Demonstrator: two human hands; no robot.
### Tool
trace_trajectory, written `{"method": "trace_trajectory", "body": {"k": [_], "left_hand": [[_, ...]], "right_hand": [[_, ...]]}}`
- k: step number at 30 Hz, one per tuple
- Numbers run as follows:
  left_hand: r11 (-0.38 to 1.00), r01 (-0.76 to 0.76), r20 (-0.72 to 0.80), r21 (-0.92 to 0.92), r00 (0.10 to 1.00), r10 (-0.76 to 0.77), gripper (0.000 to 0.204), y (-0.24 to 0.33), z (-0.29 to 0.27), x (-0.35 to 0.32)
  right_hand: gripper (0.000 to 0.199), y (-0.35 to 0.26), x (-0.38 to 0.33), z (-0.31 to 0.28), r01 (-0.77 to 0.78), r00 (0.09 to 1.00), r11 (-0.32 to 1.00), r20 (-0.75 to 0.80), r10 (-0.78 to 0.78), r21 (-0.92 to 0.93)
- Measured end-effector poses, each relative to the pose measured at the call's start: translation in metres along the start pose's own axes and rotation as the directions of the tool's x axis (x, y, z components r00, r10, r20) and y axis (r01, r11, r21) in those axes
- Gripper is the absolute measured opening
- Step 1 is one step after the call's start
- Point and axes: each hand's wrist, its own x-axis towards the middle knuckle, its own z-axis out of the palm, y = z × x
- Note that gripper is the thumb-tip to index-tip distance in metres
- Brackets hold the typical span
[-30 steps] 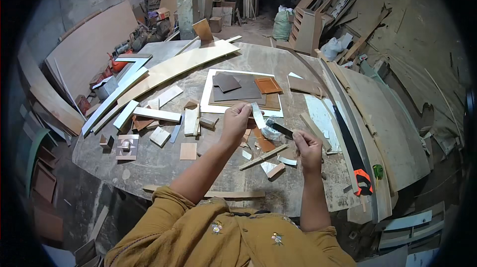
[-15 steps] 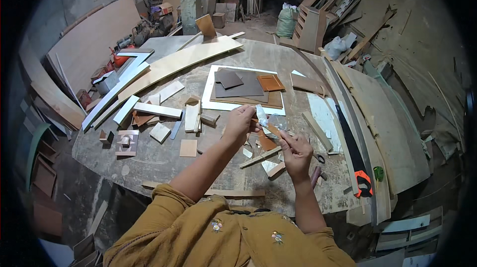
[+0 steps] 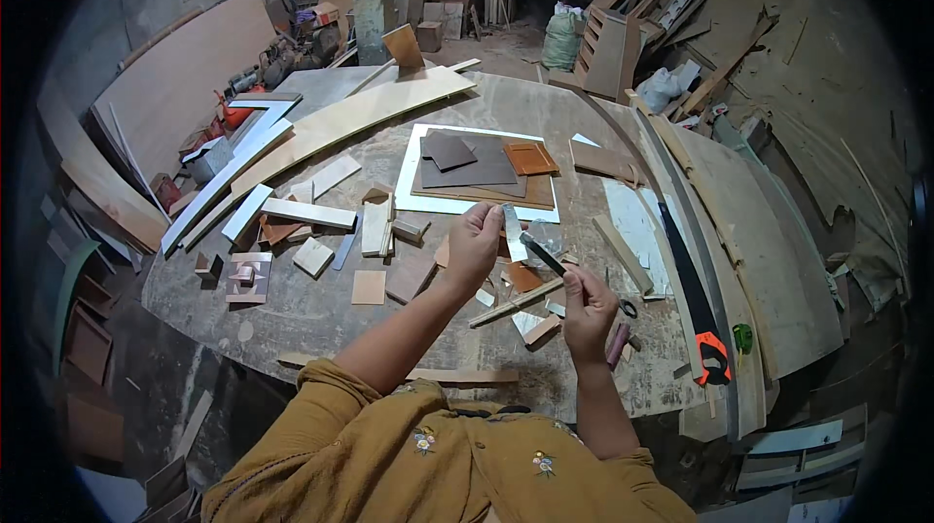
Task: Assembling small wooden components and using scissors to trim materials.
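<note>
The left hand (image 3: 475,239) pinches a narrow, whitish, flat strip (image 3: 514,230) above the worn wooden tabletop (image 3: 302,328); the strip sits at its fingertips, ahead and left of the right hand (image 3: 590,311). That hand closes around a slim black tool (image 3: 547,256), tip beside the strip. Apparently tool meets strip now; the next move likely calls for steady pinching.

dark tool (image 3: 545,255): rear end hidden in right grip (image 3: 590,313) | mustard garment (image 3: 467,474): cut off below
</note>
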Motion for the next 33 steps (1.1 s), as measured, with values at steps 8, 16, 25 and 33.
{"method": "trace_trajectory", "body": {"k": [8, 16, 25, 33], "left_hand": [[0.968, -0.188, -0.051, 0.164, 0.979, 0.199, 0.026, -0.011, -0.004, 0.000], [0.936, -0.178, -0.015, 0.304, 0.981, 0.191, 0.023, 0.002, 0.000, -0.013], [0.993, 0.098, -0.040, -0.071, 0.994, -0.101, 0.023, 0.000, -0.001, -0.011], [0.983, 0.157, 0.001, -0.097, 0.987, -0.158, 0.021, -0.015, -0.007, -0.007]], "right_hand": [[0.021, 0.005, 0.004, -0.001, -0.582, 0.810, 0.642, 0.284, 0.514, 0.498], [0.020, 0.000, 0.006, 0.000, -0.549, 0.835, 0.713, 0.263, 0.483, 0.436], [0.021, 0.013, -0.007, 0.007, -0.519, 0.855, 0.775, 0.224, 0.468, 0.361], [0.018, 0.024, -0.016, 0.003, -0.500, 0.866, 0.784, 0.197, 0.460, 0.368]]}}
